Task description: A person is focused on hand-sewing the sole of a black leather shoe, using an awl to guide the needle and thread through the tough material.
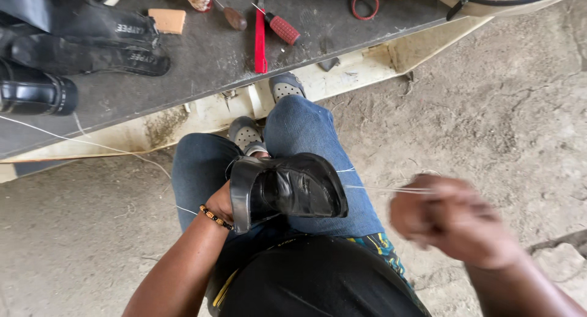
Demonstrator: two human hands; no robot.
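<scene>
I see the right hand blurred, fingers bunched tight, pinching a pale thread running taut to the black shoe. That shoe sits on my right knee. Left hand is behind its heel; fingers hidden, can't tell. Beyond, a red-handled tool lies on the bench.

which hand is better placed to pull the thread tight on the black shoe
Probably the right hand: it already grips the white thread running out from the black shoe, while the left hand braces the shoe on the knee.
</scene>
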